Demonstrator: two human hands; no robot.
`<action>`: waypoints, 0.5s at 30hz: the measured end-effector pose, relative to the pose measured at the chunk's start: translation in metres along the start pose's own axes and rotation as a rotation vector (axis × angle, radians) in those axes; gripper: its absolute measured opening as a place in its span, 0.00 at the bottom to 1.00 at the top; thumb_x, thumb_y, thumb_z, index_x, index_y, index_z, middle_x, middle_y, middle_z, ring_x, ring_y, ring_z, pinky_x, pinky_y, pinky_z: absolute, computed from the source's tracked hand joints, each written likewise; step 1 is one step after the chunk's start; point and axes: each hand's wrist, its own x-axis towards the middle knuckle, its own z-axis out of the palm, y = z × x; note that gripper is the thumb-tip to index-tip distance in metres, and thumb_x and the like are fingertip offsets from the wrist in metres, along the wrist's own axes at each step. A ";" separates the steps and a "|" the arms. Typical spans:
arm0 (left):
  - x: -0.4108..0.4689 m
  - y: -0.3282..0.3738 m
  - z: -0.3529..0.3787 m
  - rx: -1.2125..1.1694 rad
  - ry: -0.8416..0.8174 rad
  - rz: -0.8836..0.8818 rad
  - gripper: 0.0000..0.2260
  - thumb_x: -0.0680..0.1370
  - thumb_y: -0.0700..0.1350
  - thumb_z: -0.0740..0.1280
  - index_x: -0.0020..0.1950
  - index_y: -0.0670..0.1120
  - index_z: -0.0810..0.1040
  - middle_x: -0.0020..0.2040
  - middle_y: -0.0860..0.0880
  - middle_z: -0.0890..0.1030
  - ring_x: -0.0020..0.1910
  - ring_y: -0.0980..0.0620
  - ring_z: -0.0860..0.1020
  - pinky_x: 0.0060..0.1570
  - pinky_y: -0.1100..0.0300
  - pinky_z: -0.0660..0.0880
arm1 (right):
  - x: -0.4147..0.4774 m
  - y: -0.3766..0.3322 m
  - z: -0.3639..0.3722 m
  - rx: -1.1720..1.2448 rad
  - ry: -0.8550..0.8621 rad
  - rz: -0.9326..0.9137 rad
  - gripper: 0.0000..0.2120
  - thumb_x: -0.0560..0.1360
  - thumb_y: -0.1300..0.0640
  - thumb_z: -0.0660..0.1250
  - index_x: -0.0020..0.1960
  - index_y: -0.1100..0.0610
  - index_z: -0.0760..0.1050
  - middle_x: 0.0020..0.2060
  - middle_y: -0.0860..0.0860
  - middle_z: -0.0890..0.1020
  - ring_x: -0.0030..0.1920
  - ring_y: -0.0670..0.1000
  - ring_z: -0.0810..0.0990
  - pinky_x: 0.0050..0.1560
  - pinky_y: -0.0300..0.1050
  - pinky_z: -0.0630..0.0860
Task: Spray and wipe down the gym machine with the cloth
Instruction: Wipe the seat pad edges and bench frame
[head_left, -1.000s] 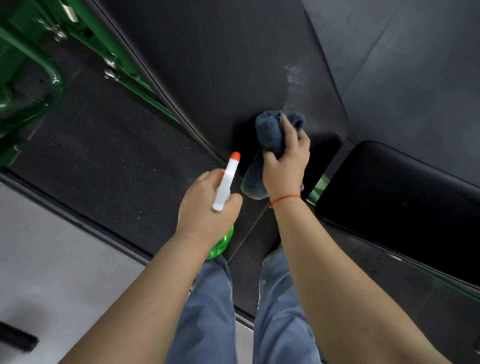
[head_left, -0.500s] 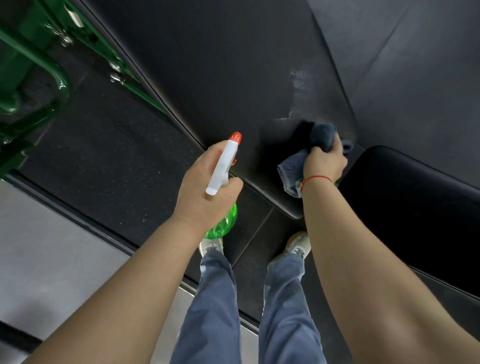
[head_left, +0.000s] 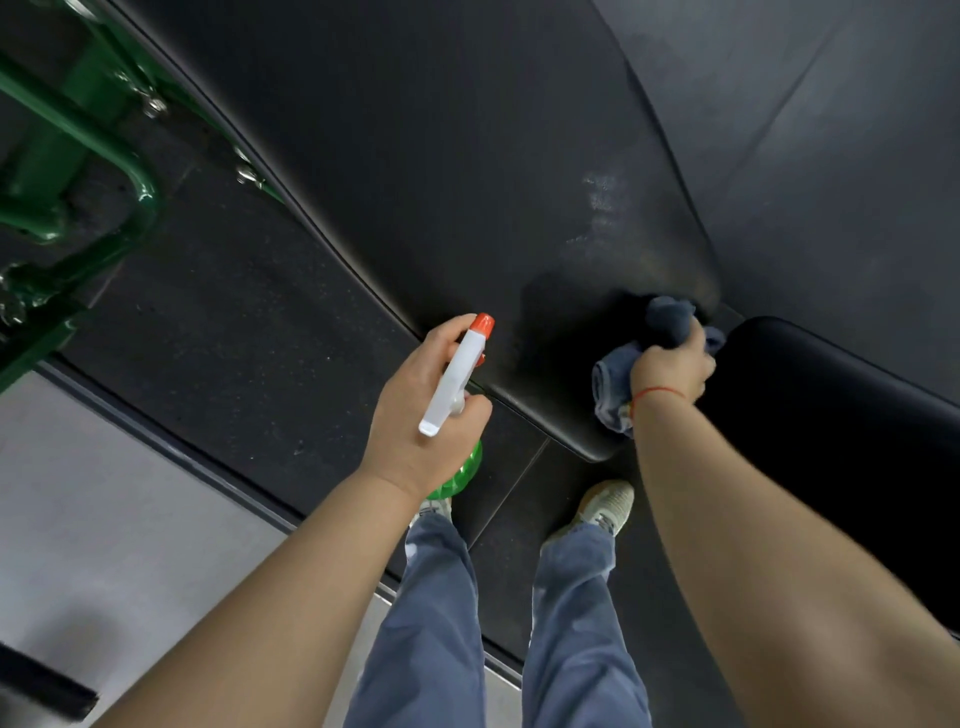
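The gym machine's long black back pad (head_left: 467, 182) runs across the middle of the head view, with a pale wet smear near its lower right corner. My right hand (head_left: 670, 366) grips a bunched blue-grey cloth (head_left: 667, 319) and presses it on that lower right corner of the pad. My left hand (head_left: 421, 410) holds a spray bottle (head_left: 457, 374) with a white head, orange nozzle and green body, its nozzle pointing at the pad's lower edge. The bottle's body is mostly hidden under my hand.
A second black seat pad (head_left: 841, 415) lies right of the cloth. The machine's green metal frame (head_left: 78, 182) stands at the upper left. Black rubber floor mats (head_left: 234, 338) lie under the pads, grey floor (head_left: 130, 519) at the lower left. My feet stand just below the pad.
My right hand has swept the cloth from the pad's middle rightwards and down to its lower right corner. My left hand with the bottle stayed nearly still.
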 end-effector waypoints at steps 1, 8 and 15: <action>0.000 0.000 0.000 -0.001 -0.001 0.002 0.34 0.75 0.34 0.69 0.59 0.73 0.63 0.51 0.70 0.72 0.53 0.74 0.73 0.49 0.73 0.72 | 0.007 -0.009 -0.002 0.017 -0.013 0.025 0.27 0.79 0.61 0.57 0.76 0.45 0.62 0.71 0.59 0.65 0.69 0.64 0.69 0.70 0.51 0.64; -0.001 0.004 -0.002 -0.049 0.018 -0.043 0.31 0.75 0.34 0.69 0.56 0.71 0.65 0.46 0.71 0.75 0.50 0.75 0.73 0.45 0.79 0.71 | -0.046 -0.093 0.012 0.130 0.049 -0.483 0.32 0.72 0.64 0.63 0.75 0.51 0.67 0.66 0.60 0.70 0.65 0.61 0.71 0.67 0.42 0.61; -0.003 0.013 -0.007 -0.025 0.107 -0.140 0.20 0.74 0.35 0.68 0.59 0.56 0.72 0.44 0.61 0.75 0.45 0.73 0.73 0.39 0.79 0.67 | -0.098 -0.046 0.021 0.001 -0.054 -1.078 0.32 0.70 0.64 0.58 0.73 0.52 0.71 0.67 0.59 0.71 0.65 0.59 0.70 0.68 0.53 0.68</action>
